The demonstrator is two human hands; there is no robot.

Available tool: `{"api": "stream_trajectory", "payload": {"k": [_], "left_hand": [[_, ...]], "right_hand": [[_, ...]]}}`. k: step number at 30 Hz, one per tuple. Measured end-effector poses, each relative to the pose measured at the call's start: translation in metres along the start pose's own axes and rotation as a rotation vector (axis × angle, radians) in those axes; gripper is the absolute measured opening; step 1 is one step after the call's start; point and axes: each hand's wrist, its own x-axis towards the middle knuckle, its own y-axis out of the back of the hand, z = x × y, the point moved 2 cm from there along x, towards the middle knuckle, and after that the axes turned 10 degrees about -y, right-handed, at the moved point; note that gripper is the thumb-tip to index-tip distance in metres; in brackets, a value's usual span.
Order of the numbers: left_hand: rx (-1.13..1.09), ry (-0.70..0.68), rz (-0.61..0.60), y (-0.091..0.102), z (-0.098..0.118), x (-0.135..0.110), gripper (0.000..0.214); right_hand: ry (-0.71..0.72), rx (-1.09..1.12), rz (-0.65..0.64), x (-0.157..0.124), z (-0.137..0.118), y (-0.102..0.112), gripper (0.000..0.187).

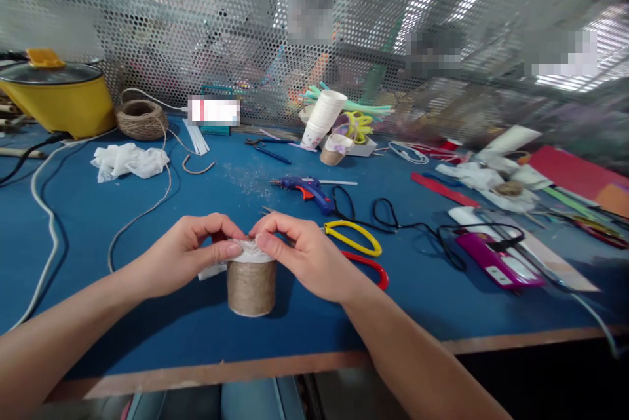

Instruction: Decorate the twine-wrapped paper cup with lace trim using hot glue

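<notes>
A small cup wrapped in brown twine (251,287) stands upside down on the blue table (206,335) near the front edge. A strip of white lace (250,250) lies around its top. My left hand (189,253) pinches the lace on the left side with thumb and fingers closed. On the right side my right hand (302,253) pinches the same lace, fingers curled over the cup's top. A loose end of white lace sticks out below my left hand.
Yellow-handled scissors (354,237) and a red-handled tool lie just right of my right hand. A blue glue gun (307,187), a twine ball (141,118), a white cloth (128,160), a yellow pot (59,95), stacked paper cups (322,117) and black cables sit farther back.
</notes>
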Motion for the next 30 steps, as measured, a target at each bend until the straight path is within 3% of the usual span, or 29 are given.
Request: {"api": "stream_trajectory", "payload": {"k": [8,14,17,21,30], "left_hand": [[0.005,0.023,-0.053,0.000,0.004,0.000,0.016],[0.055,0.015,-0.009,-0.003,0.000,-0.002,0.012],[0.060,-0.062,0.076,-0.003,0.001,-0.003,0.011],[0.138,-0.118,0.065,-0.004,0.003,-0.004,0.008],[0.090,0.021,0.127,-0.001,0.005,-0.002,0.012]], "right_hand": [[0.019,0.093,-0.089,0.001,-0.002,0.003,0.030],[-0.042,-0.062,0.024,0.000,-0.001,-0.006,0.024],[-0.040,-0.048,0.028,0.000,-0.001,-0.008,0.025],[-0.020,-0.026,0.040,0.001,-0.001,-0.007,0.025],[0.010,0.070,0.034,0.001,0.001,-0.003,0.026]]}}
